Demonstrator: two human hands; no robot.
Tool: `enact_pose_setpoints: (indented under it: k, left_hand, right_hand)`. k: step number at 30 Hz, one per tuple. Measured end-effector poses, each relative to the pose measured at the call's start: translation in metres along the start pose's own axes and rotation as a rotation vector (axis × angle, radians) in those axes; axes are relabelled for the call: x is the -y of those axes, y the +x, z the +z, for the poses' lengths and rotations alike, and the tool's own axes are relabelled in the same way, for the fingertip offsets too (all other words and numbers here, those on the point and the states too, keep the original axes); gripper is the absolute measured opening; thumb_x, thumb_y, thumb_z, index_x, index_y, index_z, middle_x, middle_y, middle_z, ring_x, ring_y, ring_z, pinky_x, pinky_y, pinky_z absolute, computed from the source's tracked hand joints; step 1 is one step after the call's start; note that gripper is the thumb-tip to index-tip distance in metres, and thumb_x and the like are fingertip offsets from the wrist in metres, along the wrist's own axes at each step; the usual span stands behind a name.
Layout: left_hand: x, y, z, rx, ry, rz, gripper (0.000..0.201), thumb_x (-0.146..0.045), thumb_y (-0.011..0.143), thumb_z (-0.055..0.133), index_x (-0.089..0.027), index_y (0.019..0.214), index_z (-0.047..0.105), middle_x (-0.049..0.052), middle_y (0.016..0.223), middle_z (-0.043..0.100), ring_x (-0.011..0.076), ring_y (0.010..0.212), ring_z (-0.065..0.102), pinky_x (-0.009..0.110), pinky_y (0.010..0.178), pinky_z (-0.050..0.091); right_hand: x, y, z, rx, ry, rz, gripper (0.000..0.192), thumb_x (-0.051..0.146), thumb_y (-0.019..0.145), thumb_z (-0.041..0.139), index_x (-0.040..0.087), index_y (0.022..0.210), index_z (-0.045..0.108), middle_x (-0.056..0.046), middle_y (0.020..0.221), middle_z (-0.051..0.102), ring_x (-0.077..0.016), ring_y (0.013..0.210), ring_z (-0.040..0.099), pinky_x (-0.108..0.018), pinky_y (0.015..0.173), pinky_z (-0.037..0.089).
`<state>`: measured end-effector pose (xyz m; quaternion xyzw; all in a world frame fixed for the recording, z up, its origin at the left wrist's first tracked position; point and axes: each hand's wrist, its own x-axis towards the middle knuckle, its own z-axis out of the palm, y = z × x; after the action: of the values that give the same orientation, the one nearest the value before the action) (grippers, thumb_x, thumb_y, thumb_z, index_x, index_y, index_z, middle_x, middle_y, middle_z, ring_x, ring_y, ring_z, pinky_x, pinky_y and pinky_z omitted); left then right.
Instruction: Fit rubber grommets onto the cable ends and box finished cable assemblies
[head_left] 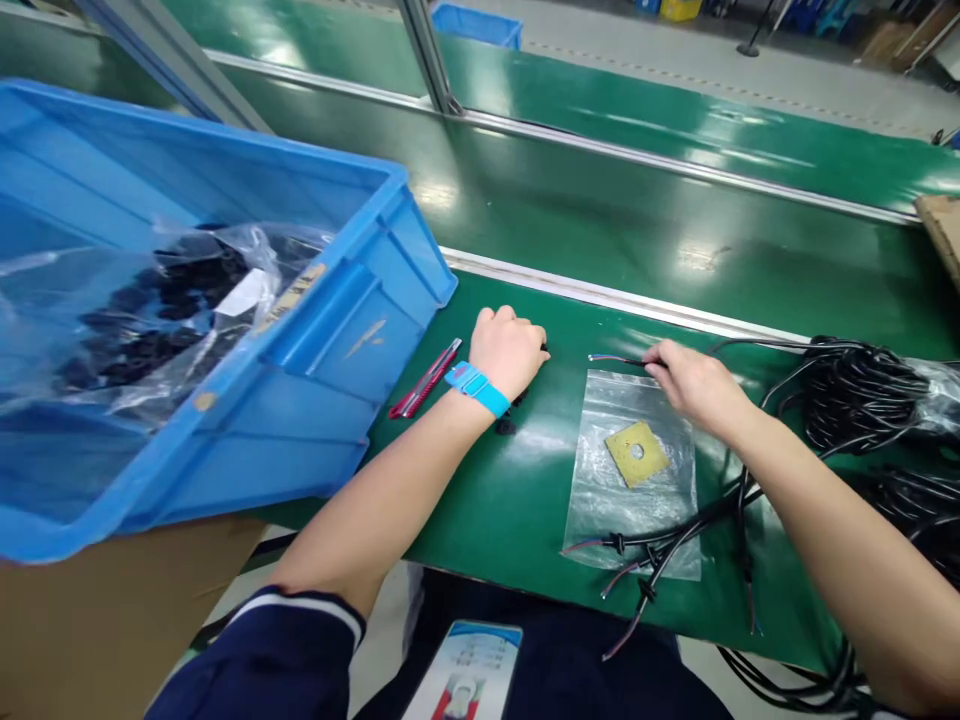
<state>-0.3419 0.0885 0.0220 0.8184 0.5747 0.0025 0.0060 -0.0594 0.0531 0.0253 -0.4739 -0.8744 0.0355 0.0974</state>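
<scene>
My left hand (508,347), with a blue wrist strap (477,388), rests knuckles-up on the green table, curled over small black parts (507,424) that are mostly hidden. My right hand (694,382) pinches a thin black cable (619,359) whose stripped coloured ends point left. Below that hand lies a clear plastic bag (634,480) with a yellow square piece (636,452) with a hole on it. More black cables (660,548) with coloured wire ends cross the bag's lower edge.
A big blue bin (315,330) holding bagged black parts stands at the left on a cardboard box (112,620). A red utility knife (425,380) lies beside it. A bundle of black cables (855,395) fills the right side. Behind the table runs a green conveyor (600,215).
</scene>
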Motion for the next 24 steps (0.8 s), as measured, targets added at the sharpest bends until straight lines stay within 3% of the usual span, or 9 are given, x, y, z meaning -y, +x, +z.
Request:
enact_pose_setpoints:
  k: [4,9,12,16,20,24]
  left_hand:
    - [-0.007,-0.004,-0.003,-0.016,-0.121,0.082,0.015,-0.025,0.094,0.066,-0.02,0.104,0.076,0.009,0.097,0.078,0.0305,0.099,0.065,0.042,0.085,0.042]
    - [-0.022,-0.033,-0.001,0.014,-0.382,0.246,0.014,-0.023,0.094,0.066,-0.02,0.106,0.072,0.004,0.097,0.077,0.0224,0.087,0.07,0.034,0.078,0.051]
    - [-0.028,-0.049,0.016,0.013,-0.377,0.385,0.022,-0.019,0.098,0.057,-0.019,0.11,0.075,0.006,0.104,0.076,0.0231,0.093,0.07,0.037,0.086,0.055]
    - [-0.033,-0.059,0.03,-0.046,-0.296,0.38,0.038,-0.014,0.1,0.047,-0.016,0.131,0.068,0.011,0.107,0.069,0.0222,0.089,0.067,0.036,0.079,0.059]
    - [-0.034,-0.058,0.021,0.029,-0.236,0.362,0.041,-0.009,0.097,0.049,-0.019,0.134,0.066,0.009,0.102,0.068,0.0237,0.092,0.067,0.037,0.081,0.06]
    - [-0.032,-0.052,0.009,0.16,-0.207,0.385,0.041,-0.006,0.095,0.052,-0.017,0.132,0.067,0.009,0.105,0.071,0.0241,0.096,0.069,0.038,0.089,0.059]
  right_hand:
    - [0.034,-0.073,-0.017,-0.072,0.03,-0.096,0.018,0.017,0.1,0.055,0.017,0.118,0.059,-0.006,0.1,0.07,-0.0182,0.089,0.066,-0.03,0.082,0.053]
    - [0.053,-0.135,-0.008,-0.124,-0.117,-0.078,0.036,-0.001,0.092,0.057,0.009,0.127,0.061,-0.009,0.1,0.07,-0.0187,0.085,0.062,-0.033,0.082,0.052]
    - [0.052,-0.144,0.0,-0.161,-0.144,-0.032,0.036,-0.002,0.092,0.056,0.01,0.125,0.065,-0.01,0.103,0.069,-0.0199,0.091,0.062,-0.031,0.081,0.051]
    - [0.051,-0.142,0.0,-0.14,-0.19,-0.084,0.035,-0.001,0.095,0.053,0.009,0.125,0.066,-0.007,0.089,0.068,-0.0186,0.083,0.06,-0.032,0.078,0.05]
    - [0.051,-0.137,-0.007,-0.095,-0.215,-0.161,0.026,0.001,0.096,0.051,0.006,0.115,0.068,-0.006,0.085,0.068,-0.019,0.081,0.061,-0.033,0.077,0.049]
    - [0.051,-0.133,-0.013,-0.041,-0.264,-0.121,0.03,0.001,0.098,0.044,0.005,0.116,0.068,-0.009,0.09,0.07,-0.0191,0.08,0.061,-0.034,0.077,0.048]
